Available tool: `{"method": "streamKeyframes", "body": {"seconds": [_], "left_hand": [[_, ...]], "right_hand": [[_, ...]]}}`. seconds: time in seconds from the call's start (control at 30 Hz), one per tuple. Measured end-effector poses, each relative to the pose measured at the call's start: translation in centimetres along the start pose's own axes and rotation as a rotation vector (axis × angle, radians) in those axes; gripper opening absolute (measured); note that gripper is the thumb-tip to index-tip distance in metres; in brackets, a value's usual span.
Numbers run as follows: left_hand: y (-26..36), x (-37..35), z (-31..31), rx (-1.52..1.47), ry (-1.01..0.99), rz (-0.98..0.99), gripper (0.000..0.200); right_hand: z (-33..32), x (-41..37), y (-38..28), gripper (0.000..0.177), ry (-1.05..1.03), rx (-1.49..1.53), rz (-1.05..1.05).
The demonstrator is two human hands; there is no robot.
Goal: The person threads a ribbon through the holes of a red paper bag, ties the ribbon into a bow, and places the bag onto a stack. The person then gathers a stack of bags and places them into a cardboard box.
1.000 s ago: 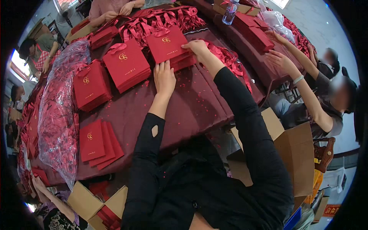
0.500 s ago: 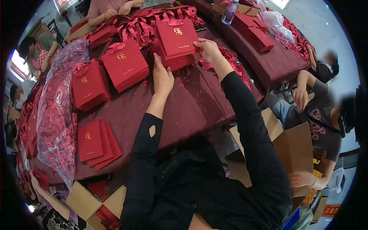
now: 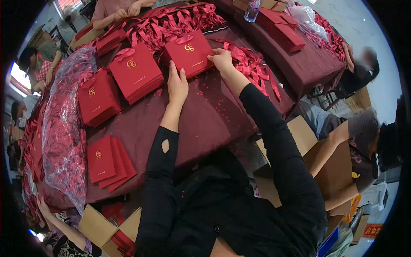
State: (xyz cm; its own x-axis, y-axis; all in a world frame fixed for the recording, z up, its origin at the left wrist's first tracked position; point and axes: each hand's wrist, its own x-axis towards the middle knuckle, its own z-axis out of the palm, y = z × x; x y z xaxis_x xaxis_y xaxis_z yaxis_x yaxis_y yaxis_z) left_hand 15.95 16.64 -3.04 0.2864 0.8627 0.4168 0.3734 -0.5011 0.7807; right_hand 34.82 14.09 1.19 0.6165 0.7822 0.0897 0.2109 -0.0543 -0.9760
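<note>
A red paper gift bag (image 3: 188, 53) with gold lettering and a ribbon handle lies on the table in front of me, other bags mostly hidden beneath it. My right hand (image 3: 223, 62) pinches its right edge near the lower corner. Along the bag's lower left edge rests my left hand (image 3: 177, 85), its fingers stretched out and touching the side. Just to the left stands a taller stack of red gift bags (image 3: 136, 70), and beyond it another stack (image 3: 97, 97).
Loose red ribbons (image 3: 252, 66) lie right of my hands. Several fanned bags (image 3: 102, 160) are near the table's front edge, beside a plastic-wrapped bundle (image 3: 66, 128). Open cartons (image 3: 102, 225) stand below. A water bottle (image 3: 252, 10) is on the far table. Other people work around.
The gift bag has come down and slightly left onto the bags beneath it, and both my hands moved with it. At right, a person has bent down over the carton.
</note>
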Motion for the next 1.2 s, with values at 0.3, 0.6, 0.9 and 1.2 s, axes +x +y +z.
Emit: {"method": "streamKeyframes", "body": {"seconds": [0.3, 0.6, 0.9, 1.2], "left_hand": [[0.1, 0.6, 1.5, -0.038, 0.091, -0.045, 0.059], [2.8, 0.5, 0.8, -0.197, 0.102, -0.285, 0.056], [1.3, 0.9, 1.8, -0.155, 0.175, -0.274, 0.057], [1.1, 0.8, 1.9, -0.177, 0.180, -0.247, 0.056]], "right_hand": [[1.1, 0.3, 0.5, 0.038, -0.067, -0.191, 0.049], [1.5, -0.1, 1.0, 0.038, -0.150, -0.123, -0.049], [-0.2, -0.7, -1.1, 0.034, -0.278, -0.212, -0.083], [0.4, 2.0, 4.9, 0.058, -0.270, -0.148, -0.307]]}}
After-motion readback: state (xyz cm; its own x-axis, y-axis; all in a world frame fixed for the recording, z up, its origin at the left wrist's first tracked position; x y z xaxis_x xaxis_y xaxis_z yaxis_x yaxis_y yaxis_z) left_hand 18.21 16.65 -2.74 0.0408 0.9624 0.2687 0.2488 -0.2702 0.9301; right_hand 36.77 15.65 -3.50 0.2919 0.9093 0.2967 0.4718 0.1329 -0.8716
